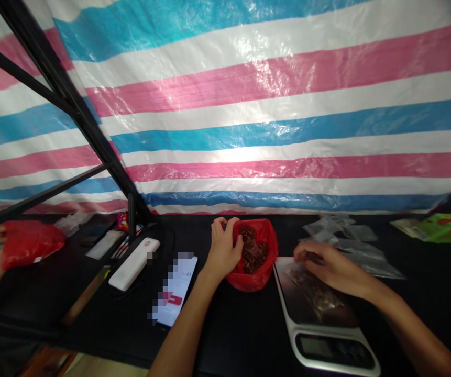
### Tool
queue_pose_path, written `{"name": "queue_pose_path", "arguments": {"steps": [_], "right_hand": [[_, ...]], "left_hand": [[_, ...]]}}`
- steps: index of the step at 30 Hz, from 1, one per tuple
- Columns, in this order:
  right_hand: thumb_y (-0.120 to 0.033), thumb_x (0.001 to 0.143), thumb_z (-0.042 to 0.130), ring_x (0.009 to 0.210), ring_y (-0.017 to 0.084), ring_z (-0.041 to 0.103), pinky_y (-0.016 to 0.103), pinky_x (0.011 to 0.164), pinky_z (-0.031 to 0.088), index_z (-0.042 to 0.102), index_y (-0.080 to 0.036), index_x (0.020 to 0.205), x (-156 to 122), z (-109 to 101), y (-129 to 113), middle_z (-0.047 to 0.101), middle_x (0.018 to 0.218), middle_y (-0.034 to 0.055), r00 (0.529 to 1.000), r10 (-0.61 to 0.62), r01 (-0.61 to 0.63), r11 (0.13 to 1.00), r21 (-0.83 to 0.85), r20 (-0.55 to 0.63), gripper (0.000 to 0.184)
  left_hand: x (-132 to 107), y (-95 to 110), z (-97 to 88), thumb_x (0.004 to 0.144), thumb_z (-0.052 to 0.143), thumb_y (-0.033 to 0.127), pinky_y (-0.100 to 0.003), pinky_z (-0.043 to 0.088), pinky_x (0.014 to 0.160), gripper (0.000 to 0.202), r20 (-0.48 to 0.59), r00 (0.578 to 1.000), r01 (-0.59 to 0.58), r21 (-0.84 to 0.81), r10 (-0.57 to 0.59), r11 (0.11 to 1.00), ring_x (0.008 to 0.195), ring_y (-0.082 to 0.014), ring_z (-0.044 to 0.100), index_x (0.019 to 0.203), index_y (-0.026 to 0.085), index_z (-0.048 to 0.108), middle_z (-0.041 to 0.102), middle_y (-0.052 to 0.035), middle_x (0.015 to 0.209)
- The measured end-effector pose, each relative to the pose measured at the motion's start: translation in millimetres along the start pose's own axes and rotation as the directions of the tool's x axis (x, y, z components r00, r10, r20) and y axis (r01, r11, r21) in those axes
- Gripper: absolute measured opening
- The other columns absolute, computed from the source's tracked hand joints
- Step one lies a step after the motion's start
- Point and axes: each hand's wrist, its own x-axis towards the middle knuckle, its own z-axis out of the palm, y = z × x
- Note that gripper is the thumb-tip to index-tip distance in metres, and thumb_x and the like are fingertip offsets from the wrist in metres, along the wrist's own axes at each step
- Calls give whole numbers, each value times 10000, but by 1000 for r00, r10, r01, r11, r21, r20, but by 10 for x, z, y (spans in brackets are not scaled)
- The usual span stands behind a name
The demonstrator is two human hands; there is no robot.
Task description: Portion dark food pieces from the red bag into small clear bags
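My left hand (225, 248) grips the near-left rim of a red plastic bag (271, 251), its fingers curled over the edge. Inside the opened bag lie many small brown pieces (251, 264) and a small clear cup or scoop (253, 248). To the right, a clear plastic bag (321, 296) with some brownish contents rests on the plate of a digital kitchen scale (299, 327). My right hand (331, 264) is just above this bag, fingers curled, with something dark between thumb and fingers that I cannot make out.
Left of my forearm are a phone (178, 290) with a lit screen and a white power strip (133, 264). Clear bags (366, 256) lie behind the scale, a green packet (445, 228) far right. Beyond a black metal frame (91, 139), another person's hands hold a red bag (32, 243).
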Motion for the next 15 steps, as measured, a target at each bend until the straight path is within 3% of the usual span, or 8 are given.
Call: {"name": "queue_pose_path", "arguments": {"steps": [4,7,11,15], "right_hand": [[-151,908,549,920,242,676,384,885,495,713,-251,894,3,-59,40,741,927,35,984,-151,138,982,-127,-98,192],[-144,946,525,930,239,664,386,881,483,717,-256,919,28,-68,136,738,933,38,942,-241,203,963,-176,-234,224],[-156,988,486,858,229,649,376,817,470,705,-251,852,31,-97,256,709,846,34,889,-276,199,952,-234,-366,275],[-142,974,484,829,227,650,370,798,467,693,-249,804,9,-133,257,695,807,27,862,-278,190,952,-238,-423,289]], "left_hand": [[1,-6,10,916,613,161,-512,478,1087,436,45,999,-4,12,3,1000,1181,-297,505,1345,228,573,444,-113,1210],[1,-26,25,932,595,156,-504,476,1096,396,35,999,4,-1,-4,1000,1177,-289,510,1323,218,585,447,-110,1198],[3,-90,72,948,568,140,-502,471,1117,359,5,1000,14,-30,-14,999,1205,-278,513,1296,223,596,445,-99,1197],[5,-140,107,947,558,128,-492,466,1137,339,-13,999,47,-72,-48,996,1227,-262,526,1265,230,610,444,-83,1196]]}}
